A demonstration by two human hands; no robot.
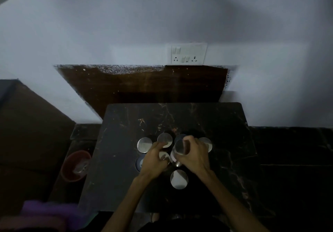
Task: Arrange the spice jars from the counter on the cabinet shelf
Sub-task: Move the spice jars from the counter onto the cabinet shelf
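Head view, dim and blurred: cluster of round silver-lidded spice jars [144, 144] standing upright on the black marble counter slab [216, 123], lids facing up, long axes vertical. Right hand [193, 155] curled around one clear jar with a shiny lid [180, 149] at the cluster's middle — apparently raised a little above the rest, though hard to confirm. Left hand [156, 158] just beside it, fingers bent down over a second lidded jar [163, 155], seemingly gripping, not certain. Nearest loose jar [179, 179] directly below both wrists, closer to the body, roughly between the forearms. No cabinet shelf in sight — likely above or off-frame, so next probably a straight lift upward. White switch plate [188, 54] on the wall behind.
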